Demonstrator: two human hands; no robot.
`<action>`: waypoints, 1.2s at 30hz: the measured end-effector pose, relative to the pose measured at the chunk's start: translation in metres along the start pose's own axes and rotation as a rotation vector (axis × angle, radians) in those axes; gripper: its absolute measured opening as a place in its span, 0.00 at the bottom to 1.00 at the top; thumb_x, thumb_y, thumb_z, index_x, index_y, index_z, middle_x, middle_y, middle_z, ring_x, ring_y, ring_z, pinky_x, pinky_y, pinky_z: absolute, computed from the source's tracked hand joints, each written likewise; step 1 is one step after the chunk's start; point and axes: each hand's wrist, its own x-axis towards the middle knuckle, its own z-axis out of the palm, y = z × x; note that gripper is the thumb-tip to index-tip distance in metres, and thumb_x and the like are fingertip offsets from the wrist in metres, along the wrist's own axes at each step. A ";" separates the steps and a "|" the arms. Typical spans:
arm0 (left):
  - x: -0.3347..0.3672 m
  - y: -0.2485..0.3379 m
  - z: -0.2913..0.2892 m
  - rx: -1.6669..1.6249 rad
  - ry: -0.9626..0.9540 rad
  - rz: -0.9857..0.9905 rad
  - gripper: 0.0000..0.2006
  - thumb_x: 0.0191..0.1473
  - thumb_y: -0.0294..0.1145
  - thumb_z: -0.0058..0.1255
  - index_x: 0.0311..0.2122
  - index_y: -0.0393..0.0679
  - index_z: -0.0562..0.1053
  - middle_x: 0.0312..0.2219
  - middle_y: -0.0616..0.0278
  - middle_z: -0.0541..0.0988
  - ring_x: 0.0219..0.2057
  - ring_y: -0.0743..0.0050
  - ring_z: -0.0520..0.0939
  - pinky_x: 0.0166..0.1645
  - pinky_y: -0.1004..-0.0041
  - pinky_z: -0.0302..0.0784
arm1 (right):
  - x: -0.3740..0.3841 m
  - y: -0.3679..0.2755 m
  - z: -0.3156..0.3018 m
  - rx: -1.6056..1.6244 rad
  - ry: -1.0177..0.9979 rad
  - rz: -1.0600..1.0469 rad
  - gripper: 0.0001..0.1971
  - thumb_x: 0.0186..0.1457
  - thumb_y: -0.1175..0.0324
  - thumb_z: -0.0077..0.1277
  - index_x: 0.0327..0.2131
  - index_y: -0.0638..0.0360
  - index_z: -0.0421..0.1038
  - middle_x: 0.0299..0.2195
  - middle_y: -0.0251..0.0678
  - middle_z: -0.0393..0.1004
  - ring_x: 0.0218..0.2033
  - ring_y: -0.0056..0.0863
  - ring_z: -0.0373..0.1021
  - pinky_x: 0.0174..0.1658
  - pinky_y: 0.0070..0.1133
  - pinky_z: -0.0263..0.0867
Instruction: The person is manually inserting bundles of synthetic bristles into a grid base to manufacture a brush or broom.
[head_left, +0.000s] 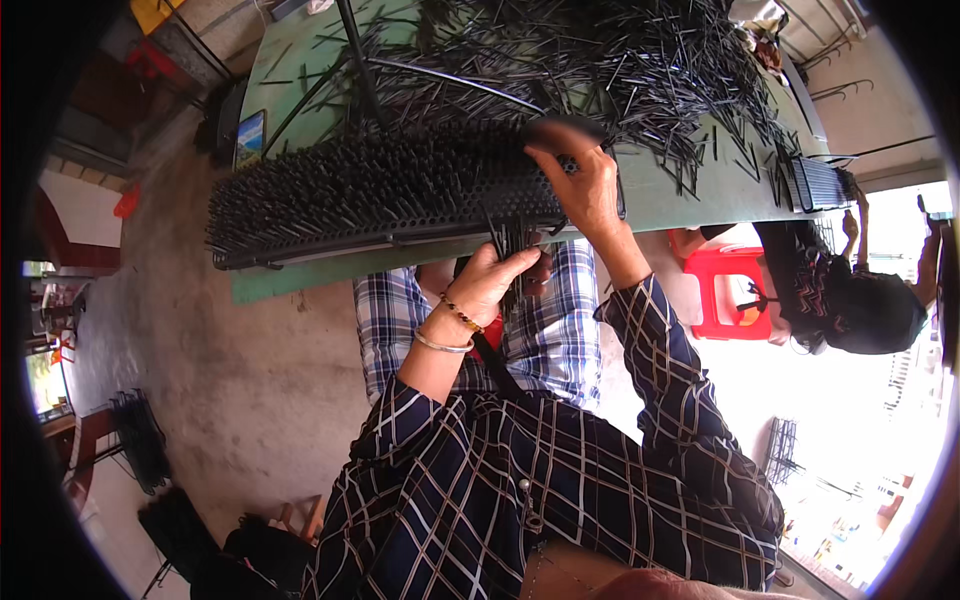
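Observation:
A long black perforated rack (400,238) lies along the table's near edge, with many thin black sticks (340,190) standing in its holes. Toward its right end, bare holes show. My left hand (485,285), with a beaded bracelet and a bangle, is closed around a bundle of thin black sticks (513,240) just below the rack's front edge. Over the right end of the rack, my right hand (590,190) has its thumb and fingers drawn together. A dark blur covers its fingertips, so what they hold, if anything, is hidden.
Loose black sticks (640,60) lie heaped across the green table (290,75). Metal rods (455,82) cross above the rack. A phone-like screen (250,138) stands at the left. At the right are a red stool (728,290) and another person (860,300) beside a second rack (815,183).

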 end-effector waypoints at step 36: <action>-0.004 0.004 -0.005 0.147 -0.121 -0.004 0.09 0.57 0.34 0.49 0.40 0.40 0.70 0.27 0.66 0.76 0.25 0.85 0.75 0.24 0.83 0.70 | -0.008 -0.026 -0.015 0.622 -0.411 0.512 0.13 0.54 0.66 0.55 0.38 0.67 0.74 0.30 0.36 0.77 0.34 0.17 0.70 0.40 0.18 0.66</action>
